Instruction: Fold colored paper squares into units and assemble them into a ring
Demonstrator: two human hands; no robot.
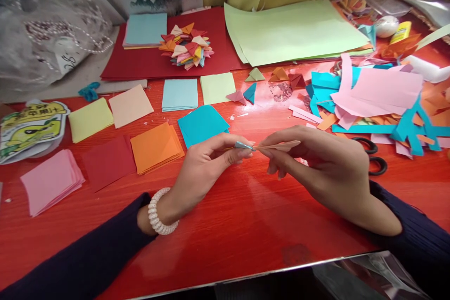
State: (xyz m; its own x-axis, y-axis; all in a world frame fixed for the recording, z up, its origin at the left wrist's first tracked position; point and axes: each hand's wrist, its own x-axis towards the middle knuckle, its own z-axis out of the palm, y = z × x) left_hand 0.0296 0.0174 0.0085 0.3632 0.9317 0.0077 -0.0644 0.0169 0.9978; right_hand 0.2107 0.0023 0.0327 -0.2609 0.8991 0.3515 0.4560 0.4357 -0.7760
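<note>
My left hand (214, 159) pinches a small blue folded paper piece (243, 146) between thumb and forefinger. A peach folded paper piece (281, 146) is pinched in my right hand (312, 164). The two pieces meet between my fingertips; whether one is tucked into the other I cannot make out. Just beyond my left hand lies a stack of teal paper squares (202, 124). Several small folded triangles, among them a green one (255, 75) and an orange one (279, 74), sit farther back. A ring of multicoloured folded pieces (186, 47) rests on red card (140, 63).
Stacks of pink (52, 182), dark red (108, 161) and orange squares (156, 149) lie on the left. Paper scraps (379, 91) pile up at right, with black scissors handles (377, 165) by my right hand. Green sheets (291, 33) lie at the back.
</note>
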